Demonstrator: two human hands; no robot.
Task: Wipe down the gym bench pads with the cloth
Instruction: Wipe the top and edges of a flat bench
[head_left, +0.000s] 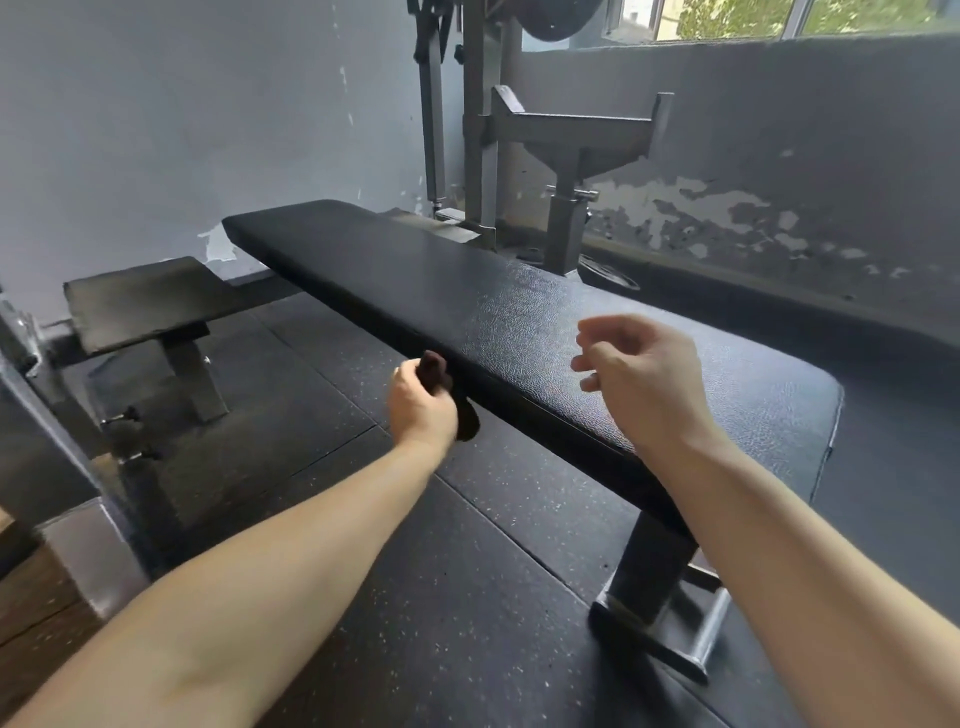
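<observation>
A long black padded gym bench runs from the upper left to the right of the view. My left hand grips a small dark cloth at the near side edge of the pad; part of the cloth hangs below the hand. My right hand hovers just above the pad's near end with fingers loosely curled, holding nothing. A second, smaller black pad stands on its own post to the left.
A grey steel rack with uprights rises behind the bench, with a weight plate on the floor beside it. The bench's steel foot sits on speckled rubber flooring. A peeling wall lies to the right.
</observation>
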